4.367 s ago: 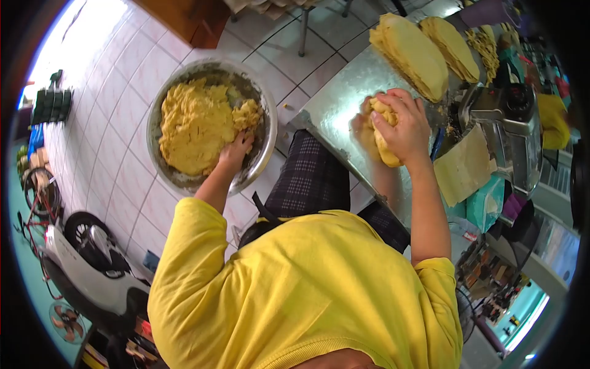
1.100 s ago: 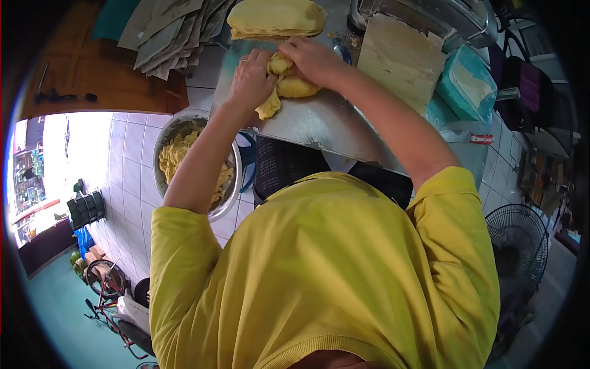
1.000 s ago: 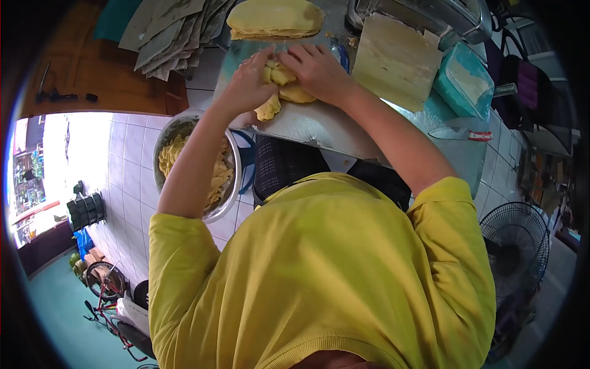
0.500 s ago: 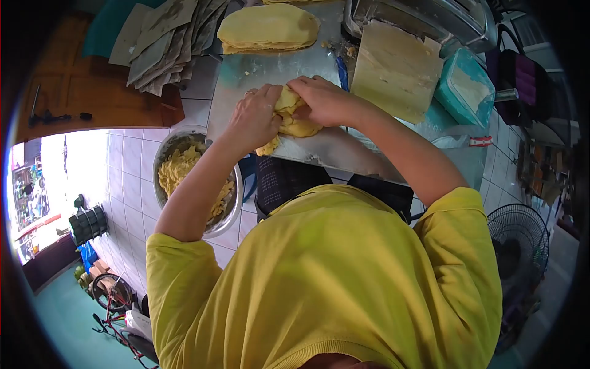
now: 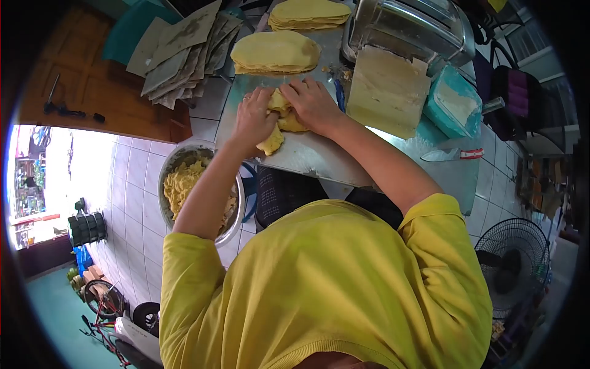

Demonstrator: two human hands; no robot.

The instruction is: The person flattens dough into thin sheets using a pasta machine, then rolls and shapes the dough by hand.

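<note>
A lump of yellow dough [image 5: 290, 121] lies on the metal tabletop [image 5: 319, 157] between my hands. My left hand [image 5: 255, 118] is closed around its left side, thumb pressed into it; a ring shows on one finger. From the right, my right hand [image 5: 313, 106] grips the same lump with bent fingers. A smaller piece of dough [image 5: 271, 143] pokes out below my left hand. Just beyond my hands sits a stack of flat, oval dough sheets [image 5: 276, 53], with another stack [image 5: 309, 13] behind it.
Left of the table stands a metal bowl [image 5: 238, 212] of crumbly dough. To the right are a stained board [image 5: 388, 92], a teal container of flour [image 5: 458, 101], a knife [image 5: 452, 155] and a shiny metal machine [image 5: 409, 31]. Stacked stained sheets [image 5: 184, 52] lie at upper left.
The view has shifted, showing more of the table's far side. Both hands stay on the dough, which looks pressed and folded into a slightly different shape.
</note>
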